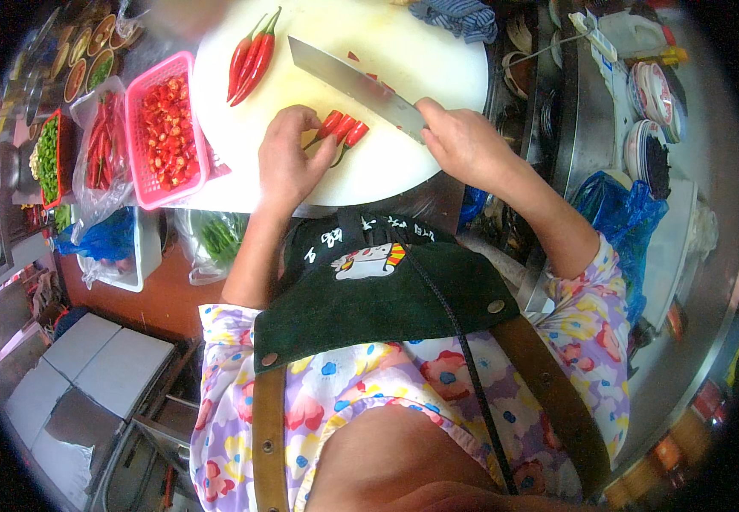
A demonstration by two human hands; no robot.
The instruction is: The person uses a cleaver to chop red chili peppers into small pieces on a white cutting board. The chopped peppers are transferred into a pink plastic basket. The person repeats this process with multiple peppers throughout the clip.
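Observation:
My right hand (465, 142) is closed on the handle of a cleaver (360, 86), whose broad blade slants to the upper left over a round white cutting board (401, 173). Small cut bits of red chili (372, 77) lie along the blade. My left hand (296, 150) rests on the board, its fingers and thumb around the stem side of several short red chili ends (344, 125) with green stems. Whole red chilies (254, 61) with green stems lie farther up the board. Left of the board stands a pink plastic basket (200, 144) of chopped red chili.
A plastic bag of red chilies (102, 141) and a tray of chopped green pieces (49, 160) stand at the left. A blue cloth (459, 19) lies at the board's far edge. Stacked bowls (644, 153) and a blue plastic bag (625, 217) are at the right.

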